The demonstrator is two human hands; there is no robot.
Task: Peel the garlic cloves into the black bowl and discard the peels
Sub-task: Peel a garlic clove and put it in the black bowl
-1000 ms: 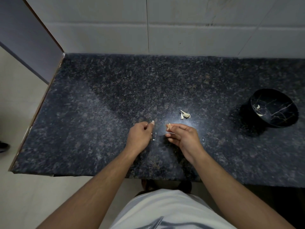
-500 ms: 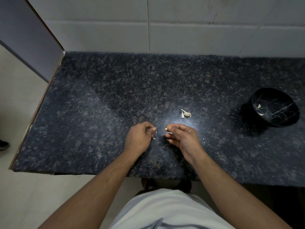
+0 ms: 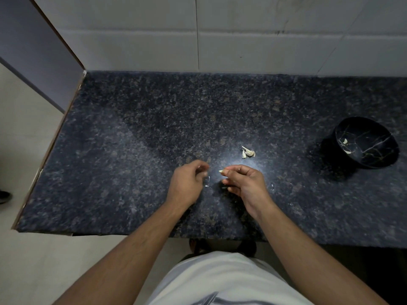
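We see both hands low over the tabletop (image 3: 110, 172), forearms angled inward. The right hand (image 3: 244, 183) pinches a garlic clove (image 3: 221, 171) at thumb and forefinger; the left hand (image 3: 187, 183) curls loosely, blurred, so we cannot tell its grip. The black bowl (image 3: 366, 143) sits well apart to the right, holding two peeled cloves (image 3: 345, 146).

My left hand (image 3: 187, 183) has let go of the bit of skin it was pinching beside my right hand (image 3: 246, 183); its fingers now hang loosely curled. White peel flakes (image 3: 208, 182) lie between my hands.
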